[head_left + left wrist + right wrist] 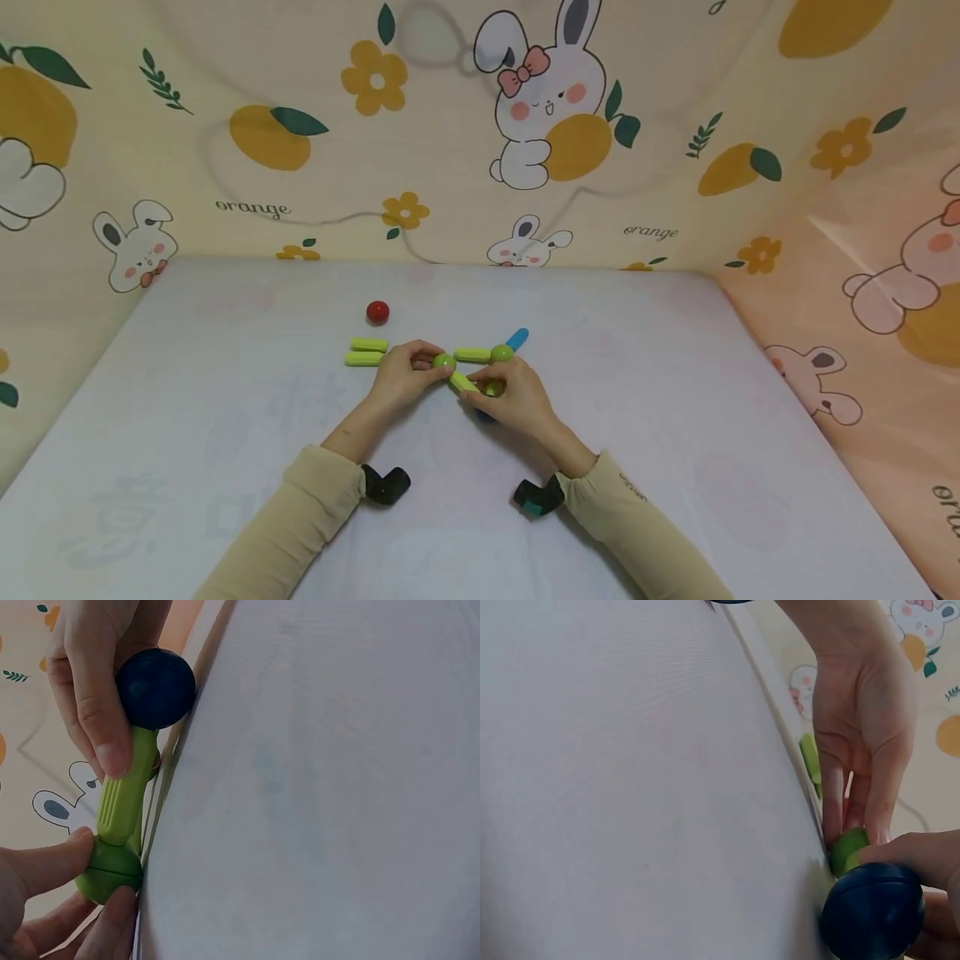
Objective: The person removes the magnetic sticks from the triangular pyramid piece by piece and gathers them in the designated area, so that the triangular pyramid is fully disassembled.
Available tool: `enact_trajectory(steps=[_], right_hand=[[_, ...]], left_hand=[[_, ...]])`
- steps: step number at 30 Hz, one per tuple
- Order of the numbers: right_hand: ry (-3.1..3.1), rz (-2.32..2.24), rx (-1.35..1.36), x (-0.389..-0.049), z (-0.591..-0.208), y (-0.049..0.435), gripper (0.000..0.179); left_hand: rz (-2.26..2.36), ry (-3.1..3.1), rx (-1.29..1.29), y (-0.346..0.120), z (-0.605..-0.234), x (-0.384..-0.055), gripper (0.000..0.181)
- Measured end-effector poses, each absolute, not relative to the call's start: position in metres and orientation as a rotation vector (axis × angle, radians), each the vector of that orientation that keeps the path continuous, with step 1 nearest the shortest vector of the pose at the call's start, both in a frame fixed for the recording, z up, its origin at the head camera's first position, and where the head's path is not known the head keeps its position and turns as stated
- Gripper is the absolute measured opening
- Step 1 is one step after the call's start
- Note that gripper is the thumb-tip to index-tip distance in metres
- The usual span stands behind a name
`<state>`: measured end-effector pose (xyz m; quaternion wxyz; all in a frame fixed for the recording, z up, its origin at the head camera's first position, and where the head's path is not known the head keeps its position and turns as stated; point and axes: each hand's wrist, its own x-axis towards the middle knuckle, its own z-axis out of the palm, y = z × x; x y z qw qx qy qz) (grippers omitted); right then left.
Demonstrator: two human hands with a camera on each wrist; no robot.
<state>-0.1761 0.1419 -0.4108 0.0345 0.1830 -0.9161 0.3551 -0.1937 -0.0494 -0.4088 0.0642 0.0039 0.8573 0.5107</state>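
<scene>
My left hand point(405, 375) pinches a green ball point(109, 874) between thumb and fingers. A yellow-green ridged rod point(124, 795) runs from that ball to a dark blue ball point(156, 688). My right hand point(519, 398) grips this rod close to the blue ball; in the right wrist view, the blue ball point(874, 911) hides part of its fingers. Just beyond the hands lie another yellow-green rod point(472, 355), a second green ball point(501, 353) and a blue rod point(518, 338), end to end. A further yellow-green piece point(493, 388) shows partly beneath the right fingers.
Two yellow-green rods point(369, 344) lie side by side left of the left hand. A red ball point(377, 312) sits behind them on the white tabletop point(225, 400). Patterned cloth point(450, 150) rises at the back and sides. Black devices point(387, 485) are at both wrists.
</scene>
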Motion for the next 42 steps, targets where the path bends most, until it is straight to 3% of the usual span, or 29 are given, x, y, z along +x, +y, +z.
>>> enact_trajectory(steps=[33,42], right_hand=[[-2.775,1.162,0.462,-0.166,-0.409,0.165,0.022],[-2.788,1.178,0.460,-0.169,-0.409,0.168,0.022]], left_hand=[[1.522,2.669,0.060,-0.036,-0.407,-0.198,0.032],[1.610,2.605,-0.077,-0.036,-0.408,-0.202,0.037]])
